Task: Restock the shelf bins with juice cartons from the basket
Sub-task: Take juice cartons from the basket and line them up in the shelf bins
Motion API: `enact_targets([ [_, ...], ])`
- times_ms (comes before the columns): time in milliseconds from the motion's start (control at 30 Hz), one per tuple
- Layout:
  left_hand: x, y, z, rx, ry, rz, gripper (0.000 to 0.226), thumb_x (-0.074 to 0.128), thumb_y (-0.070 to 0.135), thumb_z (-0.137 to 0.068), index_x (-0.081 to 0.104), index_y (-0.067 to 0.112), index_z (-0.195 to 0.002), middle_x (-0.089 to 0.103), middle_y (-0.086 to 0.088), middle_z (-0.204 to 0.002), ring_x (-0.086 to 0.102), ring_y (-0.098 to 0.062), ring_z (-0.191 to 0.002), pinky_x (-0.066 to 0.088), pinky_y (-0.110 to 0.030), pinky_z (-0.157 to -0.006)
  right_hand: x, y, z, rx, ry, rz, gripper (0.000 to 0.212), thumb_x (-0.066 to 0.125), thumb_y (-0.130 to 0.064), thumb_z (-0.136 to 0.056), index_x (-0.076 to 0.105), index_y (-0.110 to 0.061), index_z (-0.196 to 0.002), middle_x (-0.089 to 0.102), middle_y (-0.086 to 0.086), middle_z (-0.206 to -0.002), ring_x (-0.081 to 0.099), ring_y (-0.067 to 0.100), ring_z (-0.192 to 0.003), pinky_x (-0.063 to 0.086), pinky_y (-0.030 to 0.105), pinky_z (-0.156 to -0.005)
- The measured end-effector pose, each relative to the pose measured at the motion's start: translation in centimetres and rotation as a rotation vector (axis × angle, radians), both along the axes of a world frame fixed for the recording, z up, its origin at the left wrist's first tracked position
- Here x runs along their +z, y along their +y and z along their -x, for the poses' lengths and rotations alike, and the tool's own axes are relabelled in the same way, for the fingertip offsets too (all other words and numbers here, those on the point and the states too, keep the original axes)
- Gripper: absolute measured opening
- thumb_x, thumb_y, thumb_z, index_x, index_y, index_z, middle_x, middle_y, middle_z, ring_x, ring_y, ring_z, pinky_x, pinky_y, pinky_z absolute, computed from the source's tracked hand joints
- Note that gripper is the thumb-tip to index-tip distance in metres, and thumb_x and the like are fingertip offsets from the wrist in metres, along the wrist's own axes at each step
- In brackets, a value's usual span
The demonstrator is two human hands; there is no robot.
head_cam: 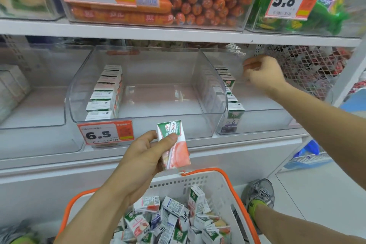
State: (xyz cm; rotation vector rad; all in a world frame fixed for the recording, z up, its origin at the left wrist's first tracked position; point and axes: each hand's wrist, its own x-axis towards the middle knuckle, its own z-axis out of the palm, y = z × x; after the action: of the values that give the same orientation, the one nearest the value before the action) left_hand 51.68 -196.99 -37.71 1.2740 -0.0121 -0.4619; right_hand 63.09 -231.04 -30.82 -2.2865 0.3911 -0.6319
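My left hand (144,154) grips a pink-and-green juice carton (175,148) just above the white basket with orange handles (217,186), which holds several mixed juice cartons (174,218). In front of the carton stands a clear shelf bin (158,95) with one row of pink cartons (107,93) along its left wall. My right hand (261,73) curls over the upper edge of the neighbouring clear bin (257,119), which holds a row of purple-labelled cartons (231,105).
A price tag reading 6.5 (106,133) hangs on the middle bin's front. Above, bins hold orange sausages (198,0) and green packets (324,12). A mesh basket of red snacks (309,65) sits right of my right hand. My shoe (259,194) stands beside the basket.
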Motion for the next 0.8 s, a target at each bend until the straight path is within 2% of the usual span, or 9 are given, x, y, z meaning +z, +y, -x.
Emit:
enact_targets([
  [100, 0.5, 0.4, -0.1, -0.025, -0.068, -0.038, 0.04, 0.07, 0.027, -0.08, 0.066, 0.01, -0.115, 0.074, -0.018, -0.103, 0.069, -0.04, -0.098, 0.049, -0.053, -0.098, 1.8, 5.1, 5.8, 0.26, -0.059, 0.009, 0.01, 0.066, -0.001, -0.087, 0.068, -0.009, -0.093, 0.067, 0.001, -0.073, 0.063, 0.012, -0.062, 0.056, 0.029, -0.066],
  [167, 0.9, 0.8, 0.1, -0.032, -0.167, -0.081, 0.03, 0.071, 0.023, -0.083, 0.067, 0.014, -0.112, 0.075, -0.005, -0.082, 0.067, -0.019, -0.068, 0.051, -0.031, -0.07, 2.3, 9.2, 9.3, 0.517, 0.081, -0.089, 0.009, 0.069, 0.002, -0.087, 0.066, -0.006, -0.091, 0.066, 0.01, -0.069, 0.064, 0.015, -0.057, 0.056, 0.03, -0.059],
  [233, 1.4, 1.3, 0.5, 0.01, -0.244, -0.131, 0.031, 0.074, 0.018, -0.082, 0.066, 0.017, -0.112, 0.076, -0.002, -0.081, 0.064, -0.009, -0.06, 0.046, -0.018, -0.055, 2.0, 13.1, 11.2, 0.713, 0.257, -0.214, 0.012, 0.07, -0.005, -0.087, 0.065, -0.001, -0.097, 0.065, 0.024, -0.076, 0.067, 0.023, -0.062, 0.057, 0.034, -0.057],
  [367, 1.4, 3.6, 0.6, 0.207, -0.532, -0.406, 0.043, 0.089, 0.024, -0.069, 0.066, 0.032, -0.105, 0.073, 0.008, -0.094, 0.067, -0.01, -0.083, 0.053, -0.021, -0.069, 1.1, 19.4, 11.9, 0.742, 0.435, -0.509, 0.044, 0.067, -0.04, -0.081, 0.059, -0.002, -0.103, 0.064, 0.022, -0.081, 0.065, 0.033, -0.067, 0.058, 0.039, -0.06],
  [467, 1.3, 6.4, 0.8, 0.393, -0.816, -0.76, 0.054, 0.088, 0.018, -0.065, 0.063, 0.037, -0.109, 0.063, 0.014, -0.099, 0.059, -0.007, -0.091, 0.045, -0.023, -0.081, 0.9, 23.4, 11.3, 0.705, 0.518, -0.585, 0.055, 0.069, -0.046, -0.085, 0.057, 0.001, -0.111, 0.064, 0.019, -0.085, 0.065, 0.031, -0.07, 0.057, 0.037, -0.06],
  [533, 1.6, 8.4, 1.0, 0.477, -0.971, -0.953, 0.067, 0.088, 0.016, -0.06, 0.059, 0.034, -0.117, 0.058, 0.012, -0.105, 0.054, -0.012, -0.097, 0.035, -0.029, -0.086, 0.9, 26.2, 10.9, 0.709, 0.531, -0.562, 0.059, 0.072, -0.044, -0.085, 0.056, 0.004, -0.114, 0.065, 0.016, -0.085, 0.065, 0.026, -0.068, 0.056, 0.033, -0.057],
  [667, 2.4, 13.1, 1.2, 0.608, -1.097, -1.068, 0.075, 0.088, 0.027, -0.06, 0.053, 0.029, -0.127, 0.058, 0.006, -0.108, 0.054, -0.02, -0.102, 0.025, -0.027, -0.082, 1.8, 31.8, 10.3, 0.804, 0.493, -0.561, 0.044, 0.08, -0.02, -0.082, 0.059, 0.007, -0.111, 0.074, 0.018, -0.082, 0.064, 0.023, -0.06, 0.055, 0.029, -0.056],
  [733, 2.8, 15.7, 1.2, 0.674, -1.068, -1.063, 0.089, 0.09, 0.036, -0.058, 0.046, 0.028, -0.136, 0.056, 0.002, -0.115, 0.053, -0.024, -0.106, 0.03, -0.032, -0.085, 2.5, 34.2, 9.6, 0.835, 0.442, -0.547, 0.038, 0.082, -0.01, -0.078, 0.061, 0.002, -0.107, 0.075, 0.02, -0.086, 0.067, 0.029, -0.066, 0.059, 0.04, -0.066],
  [800, 2.9, 18.3, 1.1, 0.729, -0.953, -0.975, 0.108, 0.092, 0.041, -0.054, 0.035, 0.032, -0.145, 0.05, -0.001, -0.126, 0.047, -0.025, -0.119, 0.037, -0.042, -0.097, 3.1, 36.5, 8.5, 0.838, 0.279, -0.456, 0.043, 0.086, -0.005, -0.072, 0.06, -0.004, -0.107, 0.075, 0.014, -0.085, 0.07, 0.029, -0.071, 0.061, 0.046, -0.074],
])
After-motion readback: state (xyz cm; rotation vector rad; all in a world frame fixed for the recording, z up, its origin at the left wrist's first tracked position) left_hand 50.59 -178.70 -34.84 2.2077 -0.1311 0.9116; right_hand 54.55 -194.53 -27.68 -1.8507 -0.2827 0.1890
